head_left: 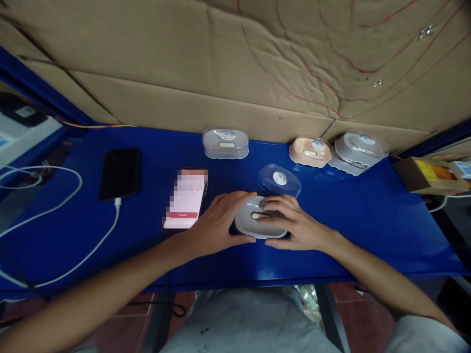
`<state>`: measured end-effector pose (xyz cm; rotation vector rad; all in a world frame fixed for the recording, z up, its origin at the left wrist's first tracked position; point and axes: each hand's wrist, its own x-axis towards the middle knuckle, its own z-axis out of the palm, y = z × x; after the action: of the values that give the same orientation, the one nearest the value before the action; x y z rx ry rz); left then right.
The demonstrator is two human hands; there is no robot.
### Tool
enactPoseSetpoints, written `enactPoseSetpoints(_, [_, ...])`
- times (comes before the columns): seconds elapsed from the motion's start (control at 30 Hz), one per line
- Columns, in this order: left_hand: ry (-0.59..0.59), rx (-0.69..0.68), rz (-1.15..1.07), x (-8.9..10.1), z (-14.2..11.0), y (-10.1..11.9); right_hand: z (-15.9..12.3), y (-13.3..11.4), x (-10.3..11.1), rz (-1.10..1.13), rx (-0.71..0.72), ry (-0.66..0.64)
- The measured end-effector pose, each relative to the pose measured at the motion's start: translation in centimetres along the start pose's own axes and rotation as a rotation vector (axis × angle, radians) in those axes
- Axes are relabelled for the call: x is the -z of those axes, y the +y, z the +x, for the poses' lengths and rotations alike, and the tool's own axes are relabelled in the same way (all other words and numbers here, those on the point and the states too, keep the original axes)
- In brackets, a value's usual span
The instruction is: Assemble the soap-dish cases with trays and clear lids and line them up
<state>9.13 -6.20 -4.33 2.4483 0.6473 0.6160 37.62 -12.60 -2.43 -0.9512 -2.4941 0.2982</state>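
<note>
Grey oval container (245,221) apparently pinched between both hands' curled fingers (281,208).

Blue table (353,230), bearing a dark phone (119,173) with white cable (106,235) at left; a lit phone (187,198); a clear lid (278,180); and, along the cardboard, a gray case (225,143), a peach case (311,151) and stacked gray cases (358,151).

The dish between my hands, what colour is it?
The dish is light grey; it shows best in the head view.
</note>
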Motion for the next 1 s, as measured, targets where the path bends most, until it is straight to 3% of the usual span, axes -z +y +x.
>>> enactPoseSetpoints(0.23, [0.025,0.021,-0.032,0.5,0.2,0.7,0.0,-0.1,0.1,0.003,0.006,0.0])
enactPoseSetpoints(0.47, [0.011,0.074,-0.066,-0.1,-0.1,0.7,-0.1,0.8,0.4,-0.012,0.044,0.17])
enactPoseSetpoints(0.73, [-0.146,0.181,-0.031,1.4,-0.3,1.1,-0.5,2.0,1.1,0.032,-0.089,0.337])
enactPoseSetpoints(0.87, [-0.253,0.234,-0.017,2.3,-0.2,1.9,-0.5,2.1,0.9,-0.045,-0.076,0.274])
enactPoseSetpoints(1.0, [-0.339,0.198,-0.032,2.2,-0.3,2.3,-0.4,2.3,0.4,-0.155,-0.048,0.187])
